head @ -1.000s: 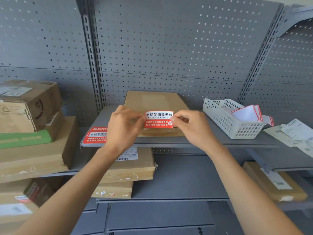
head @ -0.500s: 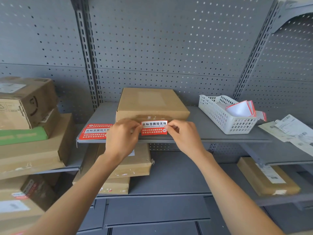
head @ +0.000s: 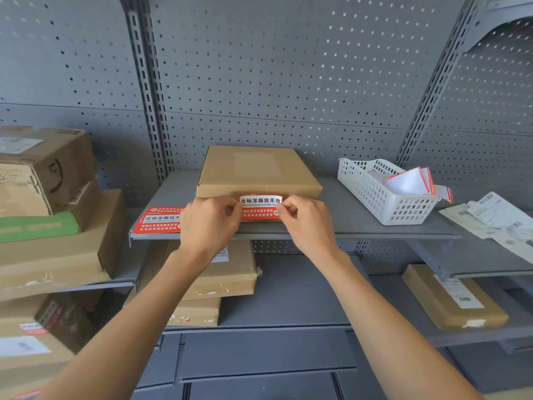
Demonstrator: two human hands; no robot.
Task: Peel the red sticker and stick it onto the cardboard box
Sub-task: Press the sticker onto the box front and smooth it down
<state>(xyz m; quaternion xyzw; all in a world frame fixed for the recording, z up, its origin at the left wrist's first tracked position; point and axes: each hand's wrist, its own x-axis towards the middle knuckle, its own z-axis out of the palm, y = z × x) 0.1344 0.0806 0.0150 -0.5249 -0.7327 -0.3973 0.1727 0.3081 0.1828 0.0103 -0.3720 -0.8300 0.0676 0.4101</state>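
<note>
Frame centre: left hand (head: pixel 212 219) and right hand (head: pixel 305 219) pinch the sticker's (head: pixel 260 207) ends at the box's (head: pixel 256 174) front. Best pressed level, middle first, then smoothed outward.

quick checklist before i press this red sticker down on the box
1. Sticker pinched at both ends by left hand and right hand: ok.
2. Sticker level, printed side facing out: ok.
3. Sticker lined up with the front face of the cardboard box: ok.
4. Backing fully peeled off: cannot tell.
5. Box sitting flat on the shelf: ok.
6. Sticker already touching the box: cannot tell.
</note>
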